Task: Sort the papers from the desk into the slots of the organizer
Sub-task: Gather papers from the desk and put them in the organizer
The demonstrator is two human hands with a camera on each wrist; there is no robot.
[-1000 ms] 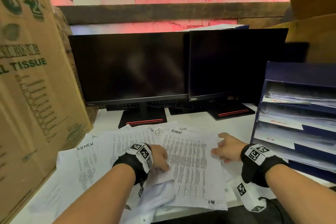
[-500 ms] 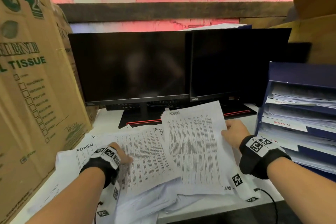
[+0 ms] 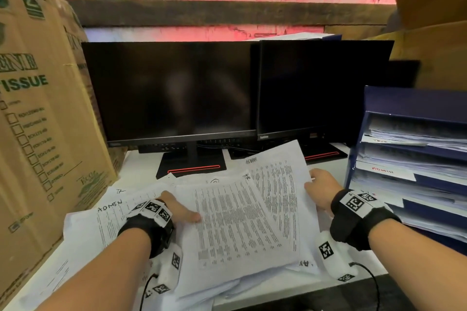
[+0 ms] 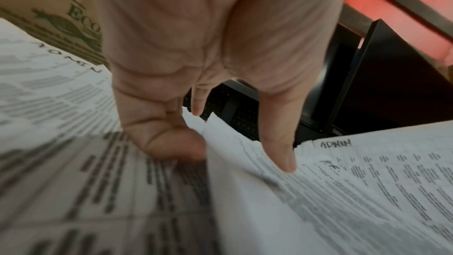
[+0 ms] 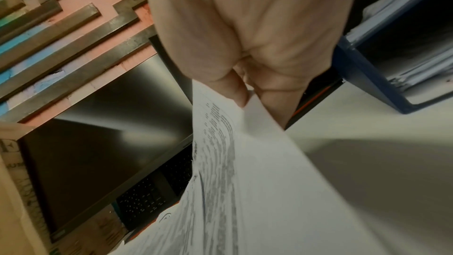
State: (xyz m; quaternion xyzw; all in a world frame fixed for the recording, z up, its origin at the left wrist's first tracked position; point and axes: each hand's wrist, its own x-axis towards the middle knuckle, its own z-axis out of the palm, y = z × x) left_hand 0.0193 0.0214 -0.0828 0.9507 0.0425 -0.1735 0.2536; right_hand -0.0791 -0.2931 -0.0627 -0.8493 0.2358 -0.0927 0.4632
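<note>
Right hand (image 3: 322,190), centre right: fingers pinch a white printed sheet marked ADMIN (image 3: 279,184); left hand (image 3: 180,209), lower centre: fingers grip another printed sheet (image 3: 235,225); blue slotted organizer (image 3: 404,101), right edge of white bench (image 3: 141,166).

Papers (image 3: 227,222) before 2 monitors (image 3: 177,91), organizer (image 3: 414,101) right.

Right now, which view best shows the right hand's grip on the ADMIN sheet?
Right wrist: the right hand pinches the ADMIN sheet at its edge, thumb on top. Head view shows only the back of the hand at the sheet's right edge. Left wrist shows the sheet, not that hand.
</note>
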